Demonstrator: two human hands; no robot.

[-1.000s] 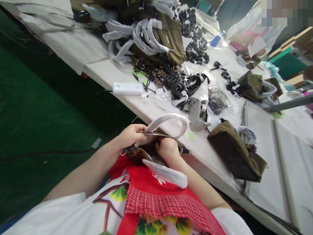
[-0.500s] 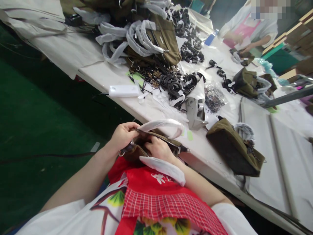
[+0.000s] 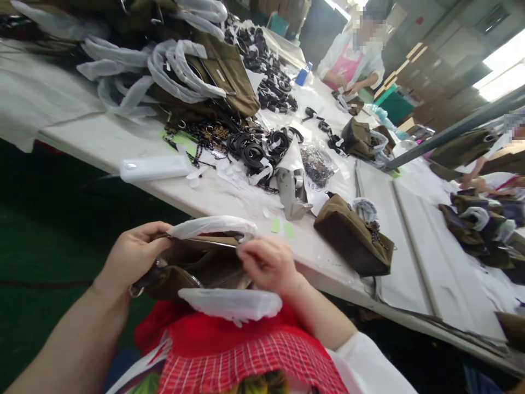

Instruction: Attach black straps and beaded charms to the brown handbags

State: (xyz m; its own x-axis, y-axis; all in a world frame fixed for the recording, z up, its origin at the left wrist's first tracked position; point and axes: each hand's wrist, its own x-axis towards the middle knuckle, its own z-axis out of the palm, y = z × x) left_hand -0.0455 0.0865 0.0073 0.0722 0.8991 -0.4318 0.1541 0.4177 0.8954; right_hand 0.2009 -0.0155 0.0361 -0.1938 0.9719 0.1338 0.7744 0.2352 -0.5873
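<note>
An olive-brown handbag (image 3: 172, 280) is held against my red apron, its zipped mouth spread so that the lining shows. Both of its handles are wrapped in white film; the far handle (image 3: 213, 225) arches over the opening and the near handle (image 3: 233, 303) lies toward my body. My left hand (image 3: 133, 254) pinches the bag's rim at the left end, above a metal ring. At the right end of the mouth, my right hand (image 3: 268, 265) has its fingers curled on the far rim by the zip.
Along the table (image 3: 164, 194) lie a white device (image 3: 153, 168), coiled black straps (image 3: 252, 150), a metal tape dispenser (image 3: 293, 194) and another olive bag (image 3: 355, 235). Wrapped bags (image 3: 233, 76) are piled far left. A co-worker (image 3: 348, 60) stands across the table; a metal pole (image 3: 451, 126) crosses at right.
My right hand has come out from inside the bag to the rim at the right end. The bag's mouth is wider apart. The view has swung to the right.
</note>
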